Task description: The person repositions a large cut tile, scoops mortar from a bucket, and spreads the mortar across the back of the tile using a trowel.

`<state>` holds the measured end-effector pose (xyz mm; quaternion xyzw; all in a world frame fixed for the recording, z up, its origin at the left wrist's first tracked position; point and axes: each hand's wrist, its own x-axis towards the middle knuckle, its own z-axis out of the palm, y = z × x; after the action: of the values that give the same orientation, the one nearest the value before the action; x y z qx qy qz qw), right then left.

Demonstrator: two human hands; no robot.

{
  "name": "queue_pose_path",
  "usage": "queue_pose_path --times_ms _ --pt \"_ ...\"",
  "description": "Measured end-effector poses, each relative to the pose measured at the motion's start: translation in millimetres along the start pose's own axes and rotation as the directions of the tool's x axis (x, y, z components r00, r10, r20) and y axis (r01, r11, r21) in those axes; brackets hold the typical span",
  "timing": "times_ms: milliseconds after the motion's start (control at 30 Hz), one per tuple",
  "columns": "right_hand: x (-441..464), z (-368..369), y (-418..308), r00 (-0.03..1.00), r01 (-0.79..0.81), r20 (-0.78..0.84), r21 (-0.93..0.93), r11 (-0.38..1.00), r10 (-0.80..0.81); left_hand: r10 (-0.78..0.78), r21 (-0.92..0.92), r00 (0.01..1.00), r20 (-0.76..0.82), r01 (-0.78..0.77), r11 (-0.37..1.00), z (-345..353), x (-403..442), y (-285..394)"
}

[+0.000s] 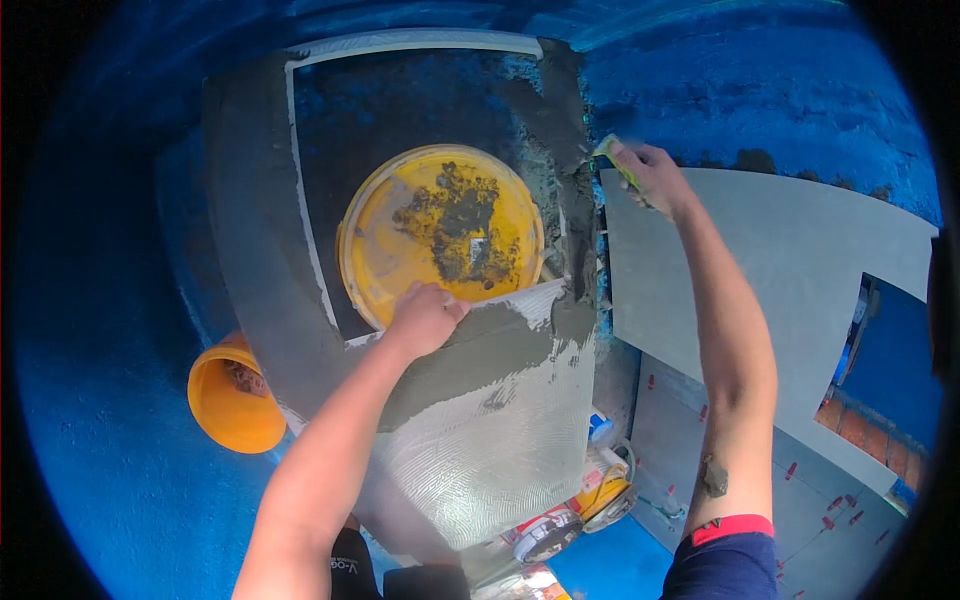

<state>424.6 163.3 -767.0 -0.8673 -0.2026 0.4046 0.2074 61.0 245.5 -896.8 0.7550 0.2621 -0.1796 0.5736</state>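
Observation:
My left hand (425,318) has its fingers curled over the inner edge of a large tile (480,460) with a rectangular cutout. Ridged, light adhesive covers the near part of this tile, with a darker grey band of wet mortar (470,360) by my hand. Inside the cutout shows a yellow bucket (370,240), its round top smeared with mortar. My right hand (648,178) is closed around a yellow-green tool (628,172), held beside the mortar-coated right strip (572,150) of the tile. The tool's working end is blurred, so its kind cannot be made out.
An orange-yellow bucket (240,405) lies tipped at the left. Large grey tiles (730,260) are on the right, one with a cutout; red clips (790,470) stand along the joints below. Bags and a round container (548,535) sit low in the middle. Blue surfaces surround everything.

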Motion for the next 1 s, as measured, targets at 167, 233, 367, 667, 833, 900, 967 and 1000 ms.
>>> queue_pose_path --times_ms 167,233,367,667,833,900,967,1000 --pt "-4 28 3 0.999 0.000 -0.042 0.190 0.982 0.009 -0.095 0.026 0.993 0.076 0.093 0.995 -7 -1 10" --pt "-7 32 10 0.998 -0.023 -0.052 0.276 0.961 0.039 -0.093 0.019 0.993 0.072 0.092 0.996 1 4 0" --pt "-17 36 32 0.996 -0.090 0.037 0.562 0.822 0.083 -0.052 0.016 0.997 0.059 0.051 0.999 4 7 -6" --pt "-153 62 109 0.966 -0.259 0.249 0.918 0.299 0.072 -0.045 -0.032 0.999 0.014 0.046 0.998 1 4 2" --pt "-266 107 189 0.929 -0.367 0.367 0.930 0.005 -0.057 -0.087 -0.017 0.996 0.035 0.087 0.996 -2 3 1" --pt "-308 122 194 0.935 -0.353 0.353 0.935 -0.019 -0.018 -0.122 -0.049 0.991 0.062 0.125 0.991 2 6 -2" --pt "-360 140 191 0.917 -0.302 0.286 0.953 0.017 0.278 -0.090 -0.067 0.995 -0.046 0.086 0.994 14 10 -16" --pt "-374 148 193 0.914 -0.294 0.281 0.956 -0.002 0.292 -0.086 -0.055 0.996 -0.023 0.084 0.995 13 8 -15"
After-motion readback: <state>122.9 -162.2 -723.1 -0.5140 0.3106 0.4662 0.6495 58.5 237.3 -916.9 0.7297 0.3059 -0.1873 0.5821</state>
